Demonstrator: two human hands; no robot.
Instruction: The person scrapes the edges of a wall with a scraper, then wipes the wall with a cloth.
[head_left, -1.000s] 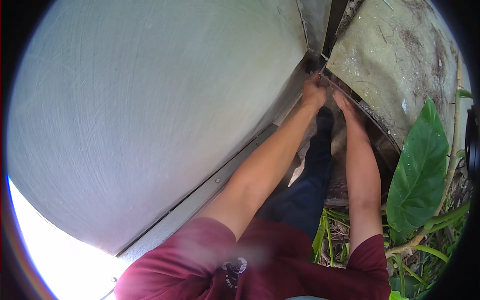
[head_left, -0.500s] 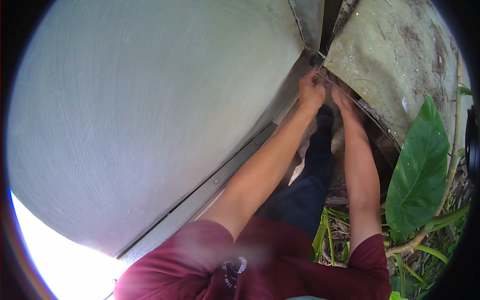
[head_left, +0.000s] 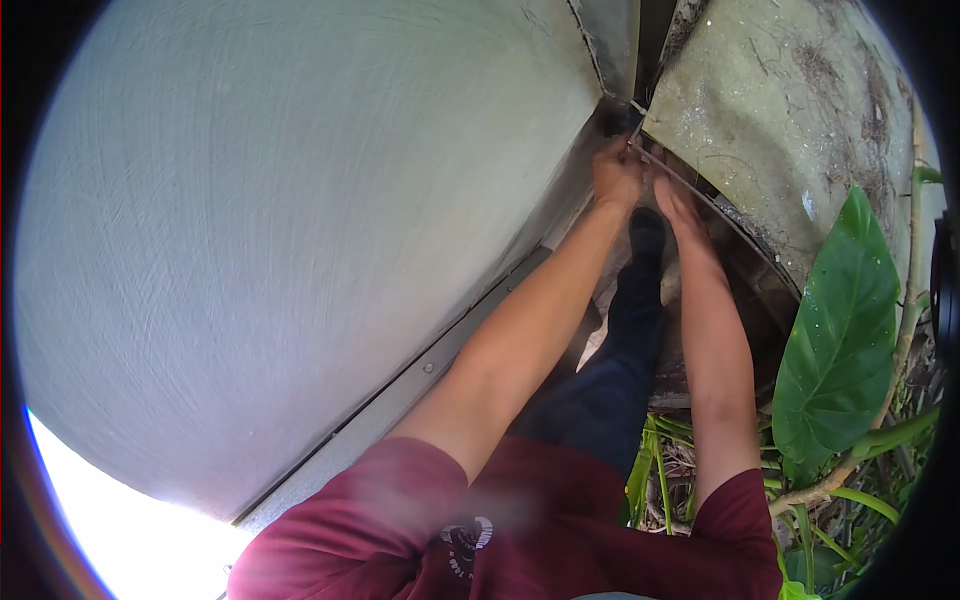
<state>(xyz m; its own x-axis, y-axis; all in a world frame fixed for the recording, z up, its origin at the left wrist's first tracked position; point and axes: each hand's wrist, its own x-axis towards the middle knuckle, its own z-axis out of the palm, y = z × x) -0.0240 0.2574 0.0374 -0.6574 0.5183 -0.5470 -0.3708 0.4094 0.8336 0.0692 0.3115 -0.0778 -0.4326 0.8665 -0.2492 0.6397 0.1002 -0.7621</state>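
Both arms reach forward to the narrow corner where a large pale grey panel (head_left: 330, 230) meets a stained, greenish slab (head_left: 770, 130). My left hand (head_left: 617, 175) is at the panel's far end with its fingers curled and pressed together. Its fingertips are by a thin strip (head_left: 636, 128) at the corner; what they grip, if anything, is too small and dark to make out. Close beside it, my right hand (head_left: 675, 195) reaches under the slab's lower edge (head_left: 720, 210). Shadow and that edge partly hide its fingers, so their grip does not show.
A metal rail with bolts (head_left: 428, 368) runs along the panel's lower edge. My dark shoe (head_left: 647, 232) stands below the hands. At right, a big green leaf (head_left: 838, 335) and woody stems (head_left: 815, 492) are close to my right arm. Under the slab is a dark hollow (head_left: 755, 290).
My left hand has shifted slightly left and down, its fingers still curled. My right hand has moved slightly left. More of the shoe shows, and the view has shifted a little.
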